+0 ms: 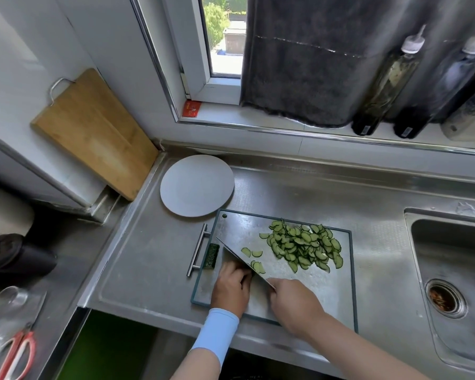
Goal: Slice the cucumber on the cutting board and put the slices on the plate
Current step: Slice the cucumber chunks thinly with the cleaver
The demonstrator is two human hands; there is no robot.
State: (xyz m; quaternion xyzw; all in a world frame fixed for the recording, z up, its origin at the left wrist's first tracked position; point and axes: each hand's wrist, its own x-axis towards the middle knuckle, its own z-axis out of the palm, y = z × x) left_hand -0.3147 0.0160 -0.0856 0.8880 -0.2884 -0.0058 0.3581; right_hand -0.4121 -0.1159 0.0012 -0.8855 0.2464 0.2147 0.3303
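A steel cutting board (324, 286) with a dark green rim lies on the counter. A heap of thin half-round cucumber slices (305, 246) covers its far right part, and a few loose slices (254, 255) lie near the blade. My right hand (294, 303) grips the handle of a cleaver (242, 260) whose blade slants across the board. My left hand (232, 287) sits with curled fingers against the blade's left side; whatever is under it is hidden. A dark cucumber end piece (211, 256) lies at the board's left edge. The white plate (196, 186) stands bare behind the board.
A sink (455, 272) with a drain opens on the right. A wooden board (93, 130) leans on the wall at the left. Bottles (387, 83) stand on the window sill. Red-handled scissors (14, 355) and a glass (10, 298) lie at the lower left.
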